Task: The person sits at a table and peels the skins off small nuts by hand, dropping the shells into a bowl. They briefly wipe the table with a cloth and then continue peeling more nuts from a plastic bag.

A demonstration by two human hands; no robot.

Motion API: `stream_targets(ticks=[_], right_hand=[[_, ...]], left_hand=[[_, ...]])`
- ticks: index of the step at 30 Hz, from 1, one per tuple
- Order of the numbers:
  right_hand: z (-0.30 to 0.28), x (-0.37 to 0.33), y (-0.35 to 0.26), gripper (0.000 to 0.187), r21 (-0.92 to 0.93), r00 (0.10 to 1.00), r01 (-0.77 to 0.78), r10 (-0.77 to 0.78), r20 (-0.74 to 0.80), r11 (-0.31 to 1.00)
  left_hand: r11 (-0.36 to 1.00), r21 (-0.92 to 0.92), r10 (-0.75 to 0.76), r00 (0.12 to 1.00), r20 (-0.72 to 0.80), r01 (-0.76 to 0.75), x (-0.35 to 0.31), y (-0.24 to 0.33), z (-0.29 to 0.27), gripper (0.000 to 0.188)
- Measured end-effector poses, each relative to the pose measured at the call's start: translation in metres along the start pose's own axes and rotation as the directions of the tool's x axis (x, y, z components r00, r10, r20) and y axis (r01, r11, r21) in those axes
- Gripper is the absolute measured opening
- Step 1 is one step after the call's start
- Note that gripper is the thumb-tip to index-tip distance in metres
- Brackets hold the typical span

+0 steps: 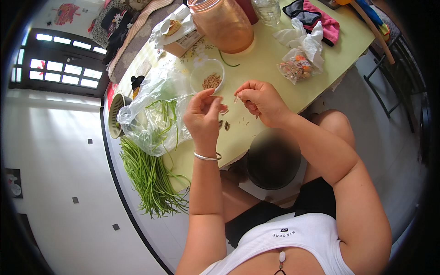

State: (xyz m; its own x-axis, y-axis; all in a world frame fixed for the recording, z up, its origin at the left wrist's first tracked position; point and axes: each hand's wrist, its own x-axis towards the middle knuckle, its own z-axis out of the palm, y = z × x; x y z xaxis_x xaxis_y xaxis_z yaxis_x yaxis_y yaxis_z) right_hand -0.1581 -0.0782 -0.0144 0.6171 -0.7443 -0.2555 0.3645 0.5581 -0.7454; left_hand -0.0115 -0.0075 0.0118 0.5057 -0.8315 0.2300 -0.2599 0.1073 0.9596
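In the grip of the right hand, pinches a small pale piece between thumb and forefinger, above the bench and inside its near edge. With the left hand, curls fingers toward the thumb; cannot tell whether on anything. Between the hands, leaves a narrow gap, with a few dark bits on the bench nearby. Just beyond the left hand, shows a clear bowl with brown pieces inside. To the left, finds room taken by a clear plastic bag and by green stalks spilling past the bench's edge. Farther back, meets an orange jar. To the right, opens onto bare bench as far as a filled packet. Below the near edge, shows a dark round shape, blurred.
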Motion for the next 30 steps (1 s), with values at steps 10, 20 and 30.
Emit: stream_targets(ticks=[10, 20, 30], right_hand=[[-0.001, 0.004, 0.003, 0.011, 0.14, 0.991, -0.126, 0.117, 0.071, 0.982], [0.001, 0.006, 0.01, 0.024, 0.192, 0.948, -0.312, 0.293, 0.122, 0.93], [-0.003, 0.007, 0.012, 0.015, 0.056, 0.98, -0.19, 0.185, 0.072, 0.98]], left_hand=[[0.849, 0.457, 0.34, 0.936, -0.086, -0.266, 0.036, -0.023, -0.03, 0.015], [0.914, 0.399, -0.131, 0.985, 0.117, 0.074, 0.015, 0.031, -0.028, 0.011], [0.431, 0.841, 0.059, 0.941, 0.334, -0.326, 0.028, -0.029, -0.053, 0.011]])
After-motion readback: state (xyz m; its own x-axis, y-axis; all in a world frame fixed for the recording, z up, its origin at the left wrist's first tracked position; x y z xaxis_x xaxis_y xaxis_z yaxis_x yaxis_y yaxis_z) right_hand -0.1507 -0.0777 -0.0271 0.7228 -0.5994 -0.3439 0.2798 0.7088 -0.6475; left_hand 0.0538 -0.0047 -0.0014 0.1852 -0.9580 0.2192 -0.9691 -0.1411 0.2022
